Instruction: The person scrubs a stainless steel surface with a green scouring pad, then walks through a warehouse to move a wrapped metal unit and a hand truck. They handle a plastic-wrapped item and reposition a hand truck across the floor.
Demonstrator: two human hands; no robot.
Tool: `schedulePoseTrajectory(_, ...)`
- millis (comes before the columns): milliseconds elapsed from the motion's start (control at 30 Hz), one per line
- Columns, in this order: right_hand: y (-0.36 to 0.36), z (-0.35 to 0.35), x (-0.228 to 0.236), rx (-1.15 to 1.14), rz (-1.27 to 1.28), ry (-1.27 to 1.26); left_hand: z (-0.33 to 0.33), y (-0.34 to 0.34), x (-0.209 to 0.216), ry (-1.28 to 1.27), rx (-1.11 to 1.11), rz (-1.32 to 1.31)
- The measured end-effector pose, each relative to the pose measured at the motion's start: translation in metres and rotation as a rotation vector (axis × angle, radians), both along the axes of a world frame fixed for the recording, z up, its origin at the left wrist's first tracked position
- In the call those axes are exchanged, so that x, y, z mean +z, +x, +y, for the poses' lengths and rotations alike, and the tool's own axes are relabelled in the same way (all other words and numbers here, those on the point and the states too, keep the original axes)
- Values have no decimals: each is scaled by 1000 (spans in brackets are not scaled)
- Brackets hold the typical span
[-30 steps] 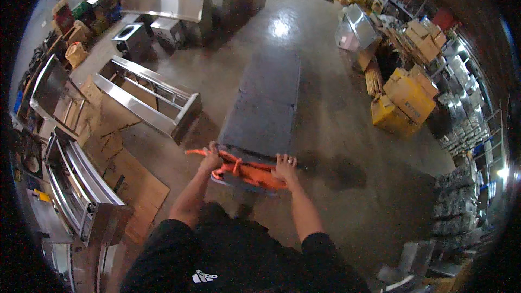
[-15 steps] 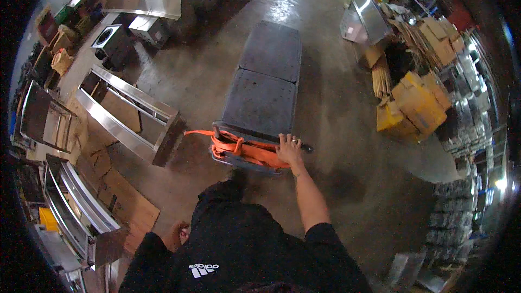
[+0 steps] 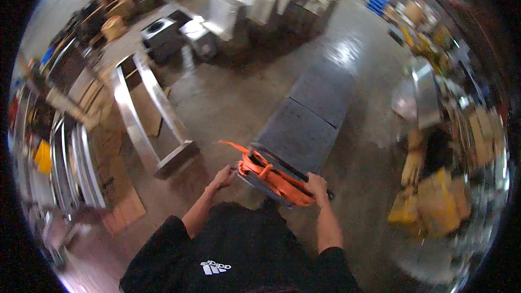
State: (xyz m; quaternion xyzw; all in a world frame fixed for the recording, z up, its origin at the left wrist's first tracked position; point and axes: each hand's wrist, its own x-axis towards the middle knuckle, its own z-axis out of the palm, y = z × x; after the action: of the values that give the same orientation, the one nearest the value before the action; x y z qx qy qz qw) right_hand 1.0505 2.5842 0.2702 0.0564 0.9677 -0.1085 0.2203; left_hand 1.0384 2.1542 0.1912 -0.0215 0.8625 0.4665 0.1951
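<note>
A long dark flatbed cart (image 3: 301,125) with a seam across its deck stretches ahead of me. My right hand (image 3: 316,185) is closed around the right part of its black push handle (image 3: 290,168). An orange strap (image 3: 277,182) is wound in a bundle along the handle, its loose end sticking out to the left. My left hand (image 3: 225,177) is raised just left of the bundle, close to the cart's near left corner. Motion blur smears its fingers, so I cannot tell if it touches the cart or strap.
On the left lie a long metal frame (image 3: 149,114) and flattened cardboard (image 3: 122,198). Metal cabinets (image 3: 209,8) and two boxy units (image 3: 163,35) stand farther back. Along the right are yellow-brown cartons (image 3: 434,203), stacked cardboard and a shiny metal box (image 3: 426,92).
My left hand has come up from beside my body to the cart's near left corner. My right hand stays on the handle. The view has swung left, so the cart appears angled to the right.
</note>
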Motion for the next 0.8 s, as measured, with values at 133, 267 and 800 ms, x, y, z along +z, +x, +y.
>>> schedulePoseTrajectory(133, -70, 65, -44, 0, -51, -16, -34, 61, -72, -181, 411, -189)
schedulePoseTrajectory(267, -128, 73, -52, -38, -137, 24, -83, 198, -140, -734, -115, -279)
schedulePoseTrajectory(800, -249, 162, -51, 23, -365, -179, 24, -85, -39, 65, 681, -76)
